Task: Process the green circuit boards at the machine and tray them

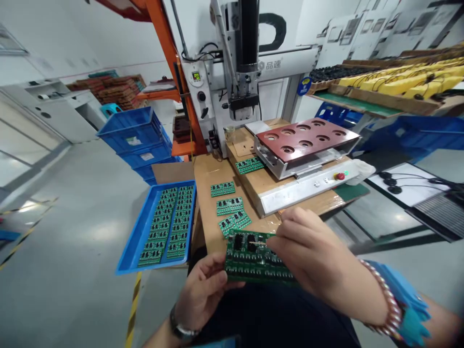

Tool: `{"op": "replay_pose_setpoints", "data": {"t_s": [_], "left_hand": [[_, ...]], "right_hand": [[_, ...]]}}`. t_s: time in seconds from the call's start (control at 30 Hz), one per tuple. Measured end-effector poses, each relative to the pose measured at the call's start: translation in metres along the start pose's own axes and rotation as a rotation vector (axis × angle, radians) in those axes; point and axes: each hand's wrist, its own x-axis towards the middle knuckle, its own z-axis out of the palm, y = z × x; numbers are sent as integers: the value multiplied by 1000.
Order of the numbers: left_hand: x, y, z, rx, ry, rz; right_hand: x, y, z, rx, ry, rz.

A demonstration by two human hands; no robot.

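A green circuit board [253, 268] with black components is held low in front of me. My left hand [208, 290] grips its left end between thumb and fingers. Over the board's right part, my right hand [308, 251] pinches a thin pale stick [258, 243], its tip at a black component near the top edge. The right end of the board is hidden behind that hand. Just beyond, smaller green boards [229, 206] lie on the brown work surface [206, 169].
At left, a blue tray [132, 241] holds rows of boards, with stacked blue crates [130, 128] behind. Ahead stands a machine [246, 92] with a red fixture plate [308, 137] and a red button [340, 176]. Black cables [395, 181] lie at right.
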Motion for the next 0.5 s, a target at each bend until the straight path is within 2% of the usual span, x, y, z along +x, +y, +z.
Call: {"op": "replay_pose_setpoints", "data": {"t_s": [0.13, 0.27, 0.37, 0.5], "left_hand": [[8, 6, -19, -21, 262, 43], [40, 27, -65, -46, 470, 176], [90, 51, -110, -57, 585, 251], [184, 80, -158, -45, 710, 240]], "right_hand": [[1, 10, -3, 45, 101, 6], [-3, 35, 3, 76, 217, 77], [-6, 56, 16, 104, 229, 190], [-7, 79, 35, 167, 163, 296]]}}
